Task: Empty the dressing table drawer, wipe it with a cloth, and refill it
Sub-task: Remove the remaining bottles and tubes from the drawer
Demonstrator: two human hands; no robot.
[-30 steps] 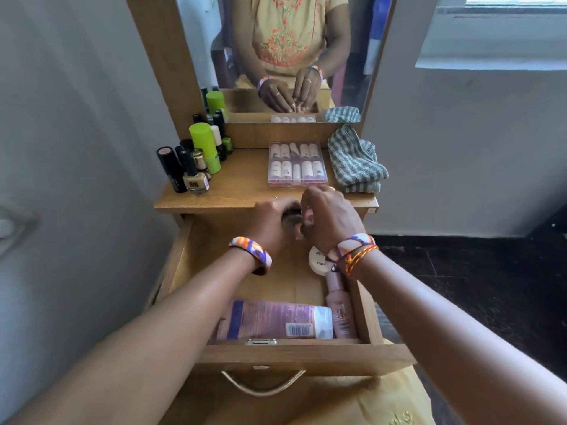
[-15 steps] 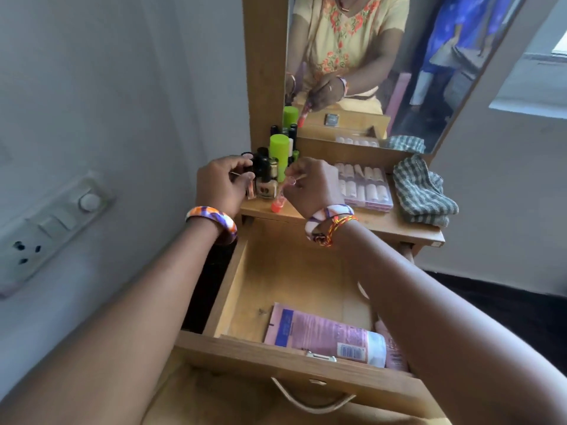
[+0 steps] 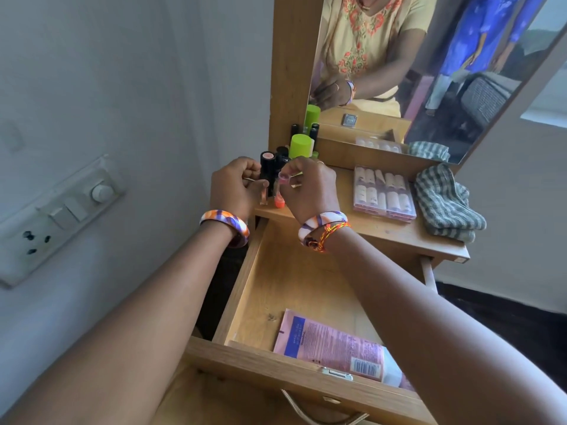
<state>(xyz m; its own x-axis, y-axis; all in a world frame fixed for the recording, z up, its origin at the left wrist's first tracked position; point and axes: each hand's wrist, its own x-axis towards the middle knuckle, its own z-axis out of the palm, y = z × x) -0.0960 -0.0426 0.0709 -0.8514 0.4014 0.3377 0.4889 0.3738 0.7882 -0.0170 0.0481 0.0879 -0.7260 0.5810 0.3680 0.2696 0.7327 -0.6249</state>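
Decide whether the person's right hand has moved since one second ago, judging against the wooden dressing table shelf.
Yes. The right hand went from over the drawer up to the wooden dressing table shelf.

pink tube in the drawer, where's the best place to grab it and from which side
Probably around the body of the pink tube, coming down from above. It lies flat on the floor of the drawer, close behind the front panel, its white cap end toward the right wall and partly hidden under the right forearm. The middle of the body shows bare, with open drawer floor behind it for fingers.
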